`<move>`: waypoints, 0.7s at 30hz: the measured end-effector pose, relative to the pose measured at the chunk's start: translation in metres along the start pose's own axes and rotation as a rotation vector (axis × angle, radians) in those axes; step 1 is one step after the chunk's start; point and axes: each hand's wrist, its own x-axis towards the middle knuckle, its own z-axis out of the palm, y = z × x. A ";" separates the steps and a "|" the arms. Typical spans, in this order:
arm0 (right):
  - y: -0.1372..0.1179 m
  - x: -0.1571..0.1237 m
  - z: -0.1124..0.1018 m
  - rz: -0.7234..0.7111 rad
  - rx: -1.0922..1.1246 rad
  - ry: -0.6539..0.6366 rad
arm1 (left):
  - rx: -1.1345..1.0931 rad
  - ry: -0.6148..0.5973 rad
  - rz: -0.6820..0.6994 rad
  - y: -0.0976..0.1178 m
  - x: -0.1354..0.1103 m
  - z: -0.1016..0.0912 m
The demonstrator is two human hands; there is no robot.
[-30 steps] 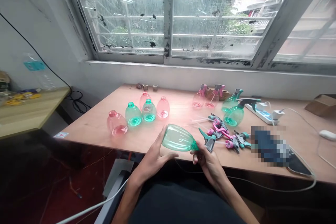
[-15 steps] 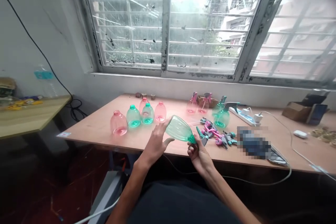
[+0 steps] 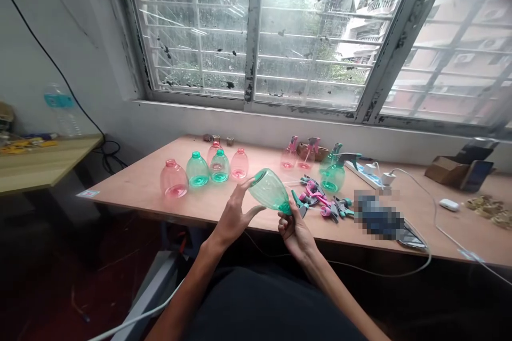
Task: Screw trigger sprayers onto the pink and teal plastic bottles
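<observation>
A clear green plastic bottle (image 3: 269, 190) lies tilted in the air over the table's front edge, its base up and to the left. My left hand (image 3: 234, 215) cups the wide base with the fingers curled around it. My right hand (image 3: 293, 230) is closed on the bottle's neck, where a teal and grey trigger sprayer head (image 3: 298, 205) sits. A pile of loose pink and teal sprayer heads (image 3: 324, 203) lies on the table just right of my hands.
Several empty pink and green bottles (image 3: 199, 171) stand at the table's left. Bottles with sprayers fitted (image 3: 332, 173) stand at the back. A white power strip (image 3: 370, 173), cables, a blurred dark object (image 3: 380, 219) and a cardboard box (image 3: 458, 171) lie to the right. A second table (image 3: 40, 162) is at the left.
Both hands have raised the green bottle and tilted its base upward. The camera view has lifted and pulled back, showing more of the window and the table's right end.
</observation>
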 end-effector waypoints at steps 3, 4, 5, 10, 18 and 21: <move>0.001 -0.002 -0.001 0.009 -0.009 -0.032 | -0.020 0.050 -0.051 -0.001 -0.003 0.004; 0.002 -0.003 -0.002 0.012 -0.014 -0.043 | -0.023 0.074 -0.069 -0.002 -0.004 0.005; 0.002 -0.003 -0.002 0.016 -0.019 -0.054 | -0.024 0.087 -0.081 -0.002 -0.004 0.005; 0.005 -0.002 -0.004 0.048 -0.003 -0.070 | 0.019 0.002 -0.019 -0.004 0.003 -0.008; 0.002 -0.002 -0.005 0.038 0.001 -0.065 | 0.060 -0.111 0.057 0.003 0.004 -0.021; 0.004 -0.003 -0.004 0.024 -0.030 -0.077 | 0.052 -0.053 0.037 0.004 0.002 -0.015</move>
